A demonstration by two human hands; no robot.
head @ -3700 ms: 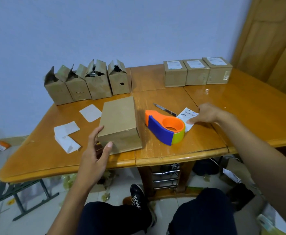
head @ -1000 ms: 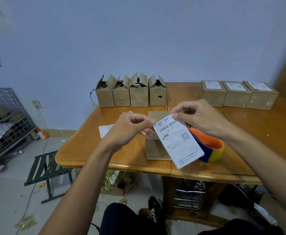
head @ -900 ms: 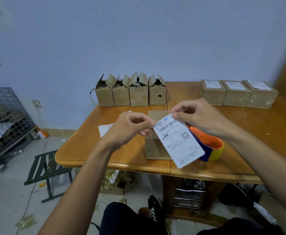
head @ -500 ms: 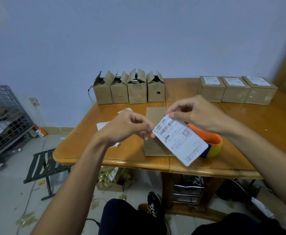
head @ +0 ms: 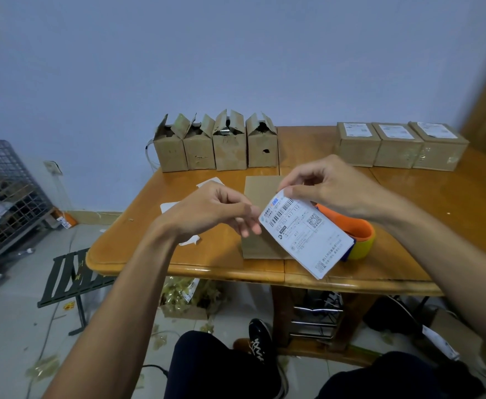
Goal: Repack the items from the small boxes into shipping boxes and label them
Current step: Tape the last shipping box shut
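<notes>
A white shipping label (head: 305, 234) with a barcode hangs in the air above the table's front edge. My right hand (head: 328, 188) pinches its top corner. My left hand (head: 215, 208) has its fingertips at the label's left edge, fingers curled; whether they pinch it I cannot tell. Behind the label lies a closed brown shipping box (head: 260, 197) on the wooden table (head: 437, 203). Several small open boxes (head: 215, 145) stand in a row at the back left. Three sealed labelled boxes (head: 400, 145) stand at the back right.
An orange, blue and yellow tape dispenser (head: 356, 234) sits right of the shipping box, partly behind the label. White paper scraps (head: 169, 205) lie on the table's left part. A wire cage (head: 5, 197) and a green stool (head: 69, 275) stand on the floor at left.
Since 3.7 s ago my right hand has lifted the label off the table and my left hand has left the box. In the last second both hands and the label have barely shifted.
</notes>
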